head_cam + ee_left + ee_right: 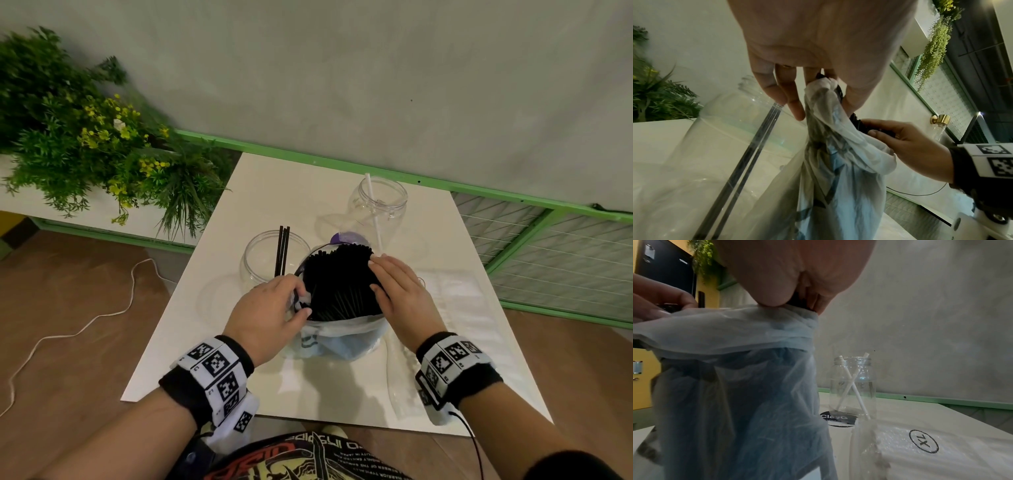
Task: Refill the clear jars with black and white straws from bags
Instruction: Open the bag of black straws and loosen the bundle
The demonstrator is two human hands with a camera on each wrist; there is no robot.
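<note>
A translucent plastic bag [339, 339] stands mid-table, packed with black straws [337, 284] that stick out of its top. My left hand [301, 301] pinches the bag's bunched rim [822, 84] on the left side. My right hand [375, 274] wraps thumb and fingers round the right side of the black straw bundle [859, 126]. Just behind the left hand is a clear jar [270, 260] holding a few black straws [282, 250]. A second clear jar [378, 205], further back right, holds white straws [851, 386].
A flat clear bag of white straws [941, 451] marked XL lies on the white table [274, 185] to the right. A round purple-and-black lid [346, 238] sits behind the bag. Plants [85, 137] stand to the left, and a white cord [68, 329] lies on the floor.
</note>
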